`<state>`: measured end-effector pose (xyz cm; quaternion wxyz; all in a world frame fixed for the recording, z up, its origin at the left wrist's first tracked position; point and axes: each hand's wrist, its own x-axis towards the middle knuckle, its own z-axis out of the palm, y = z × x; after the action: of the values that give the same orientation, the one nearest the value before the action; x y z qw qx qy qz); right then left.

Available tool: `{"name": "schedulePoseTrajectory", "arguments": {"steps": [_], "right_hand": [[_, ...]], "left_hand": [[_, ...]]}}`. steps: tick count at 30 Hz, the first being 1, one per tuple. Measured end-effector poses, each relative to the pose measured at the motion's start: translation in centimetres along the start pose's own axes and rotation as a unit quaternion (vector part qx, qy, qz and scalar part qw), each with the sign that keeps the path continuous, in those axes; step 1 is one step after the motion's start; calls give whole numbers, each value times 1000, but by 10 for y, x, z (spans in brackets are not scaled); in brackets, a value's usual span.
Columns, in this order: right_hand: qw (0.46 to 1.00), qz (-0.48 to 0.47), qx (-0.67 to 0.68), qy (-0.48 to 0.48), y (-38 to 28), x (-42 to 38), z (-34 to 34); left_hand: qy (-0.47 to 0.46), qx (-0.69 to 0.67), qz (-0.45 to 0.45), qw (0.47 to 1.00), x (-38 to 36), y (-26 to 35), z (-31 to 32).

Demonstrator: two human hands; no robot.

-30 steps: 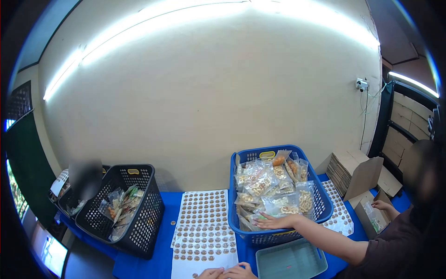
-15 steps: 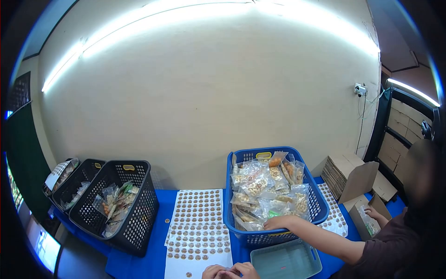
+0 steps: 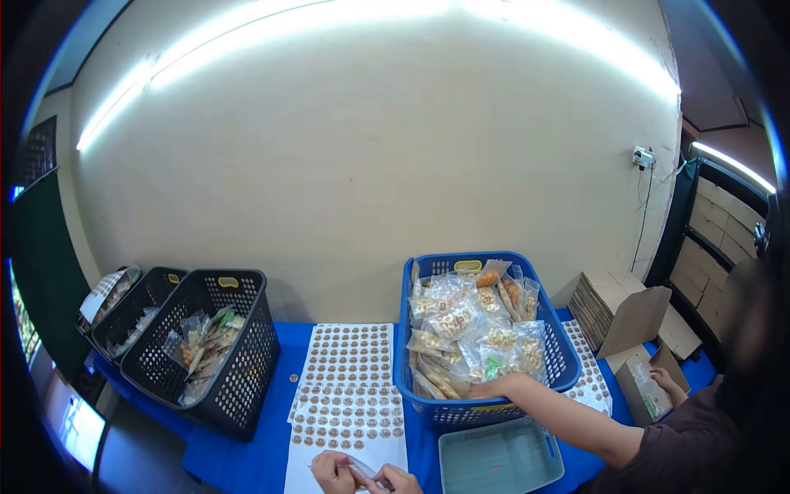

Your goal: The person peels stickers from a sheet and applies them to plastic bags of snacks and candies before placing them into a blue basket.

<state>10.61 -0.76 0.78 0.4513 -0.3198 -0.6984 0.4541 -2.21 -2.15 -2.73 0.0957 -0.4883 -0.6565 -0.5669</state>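
Observation:
At the bottom edge, my left hand (image 3: 333,473) and my right hand (image 3: 396,480) are close together over the sticker sheets. Between them they pinch a small clear plastic packet (image 3: 355,466); its contents are too small to make out. Under and beyond my hands lie white sheets of round brown stickers (image 3: 349,362), the lower one partly bare. To their right stands a blue basket (image 3: 485,416) heaped with clear packets of snacks (image 3: 473,337). A grey-green tray (image 3: 502,461) sits in front of the basket.
At the right, a co-worker's hand (image 3: 494,387) reaches into the blue basket and another hand (image 3: 661,379) is at a cardboard box (image 3: 640,387). Black baskets (image 3: 247,370) with packets stand left. Flattened cardboard (image 3: 605,309) leans by the wall. One loose sticker (image 3: 294,378) lies on the blue cloth.
My hands have shifted left and up over the sheets, and the clear packet now shows between them. The view has tilted slightly. The co-worker's arm stays in the blue basket.

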Motion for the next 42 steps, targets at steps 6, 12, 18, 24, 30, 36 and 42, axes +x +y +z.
{"name": "schedulePoseTrajectory", "arguments": {"steps": [6,12,18,24,30,36,42], "right_hand": [[999,-14,14,-25,8,-4,6],[998,-14,16,-56,22,-10,0],[996,5,-83,-17,128,-52,-10],[997,7,40,-65,63,-34,-33],[992,2,84,-91,65,-27,-27],[961,102,197,-165,49,-26,-50],[970,93,156,-162,65,-30,-49]], "left_hand": [[-3,2,-19,1000,-2,-25,-5],[48,31,40,998,24,-2,-6],[145,-199,-220,944,67,-21,-48],[-38,-368,-266,890,21,-24,-5],[-186,-374,-296,859,5,3,11],[-243,-321,-200,893,37,33,-6],[-71,-136,11,988,37,23,2]]}}
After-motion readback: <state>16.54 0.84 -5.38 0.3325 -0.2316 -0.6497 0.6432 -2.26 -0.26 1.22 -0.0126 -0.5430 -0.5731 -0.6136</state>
